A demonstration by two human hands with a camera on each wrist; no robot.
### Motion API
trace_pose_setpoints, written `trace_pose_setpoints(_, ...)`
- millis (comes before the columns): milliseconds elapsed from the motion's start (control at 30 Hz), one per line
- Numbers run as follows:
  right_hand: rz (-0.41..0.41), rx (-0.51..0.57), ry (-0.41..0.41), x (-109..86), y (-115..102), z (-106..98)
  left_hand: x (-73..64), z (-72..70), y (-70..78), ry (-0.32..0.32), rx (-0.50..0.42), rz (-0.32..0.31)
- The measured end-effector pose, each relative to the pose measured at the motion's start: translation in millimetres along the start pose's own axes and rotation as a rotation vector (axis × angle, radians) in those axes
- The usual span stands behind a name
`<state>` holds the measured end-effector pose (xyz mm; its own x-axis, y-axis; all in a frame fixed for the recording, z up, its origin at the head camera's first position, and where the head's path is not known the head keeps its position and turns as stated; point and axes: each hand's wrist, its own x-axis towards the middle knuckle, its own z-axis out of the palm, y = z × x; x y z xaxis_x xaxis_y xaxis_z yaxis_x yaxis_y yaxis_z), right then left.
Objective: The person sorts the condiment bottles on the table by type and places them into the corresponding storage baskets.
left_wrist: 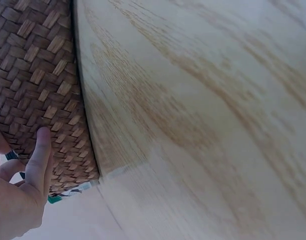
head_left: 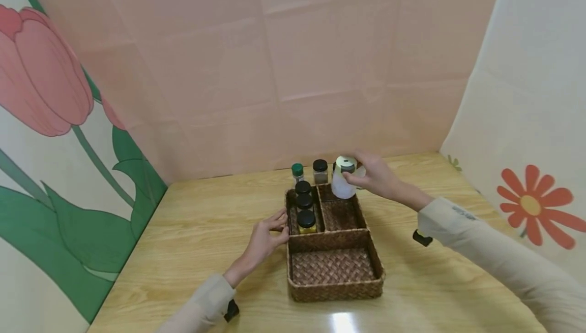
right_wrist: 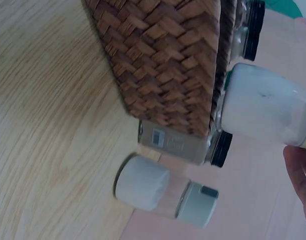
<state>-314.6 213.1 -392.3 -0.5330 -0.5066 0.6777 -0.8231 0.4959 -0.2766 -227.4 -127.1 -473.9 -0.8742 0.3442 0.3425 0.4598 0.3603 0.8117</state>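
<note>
My right hand grips a clear jar of white contents by its pale top, over the back right part of the brown woven basket. The right wrist view shows this jar beside the basket's rim, with only fingertips in sight at its top. My left hand touches the basket's left wall. In the left wrist view, one of its fingers lies fairly straight against the weave. Three jars with black lids stand in a row in the basket's left compartment.
Behind the basket stand a green-capped jar and a black-lidded jar. Another jar of white contents, with a pale green lid, stands on the table past the basket's back corner. Patterned cloth hangs at both sides, pink cloth at the back.
</note>
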Motion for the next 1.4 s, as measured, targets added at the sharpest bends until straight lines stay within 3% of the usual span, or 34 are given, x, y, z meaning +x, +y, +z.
trace_pose_setpoints(367,0.034,0.012,-0.099,-0.2,-7.4,15.9,-0.8,0.9,0.7,0.005,0.003,0.011)
trace_pose_setpoints(733,0.163,-0.035,-0.252,-10.2,3.3,32.9,-1.0,1.9,0.9,0.003,0.003,-0.005)
trace_pose_setpoints(1033,0.189,-0.039,-0.278,-16.8,8.8,39.0,0.2,1.3,2.1,0.009,0.015,0.013)
trace_pose_setpoints(1400,0.168,-0.050,-0.310,-20.5,12.4,45.5,-1.3,0.3,3.2,-0.015,-0.121,-0.055)
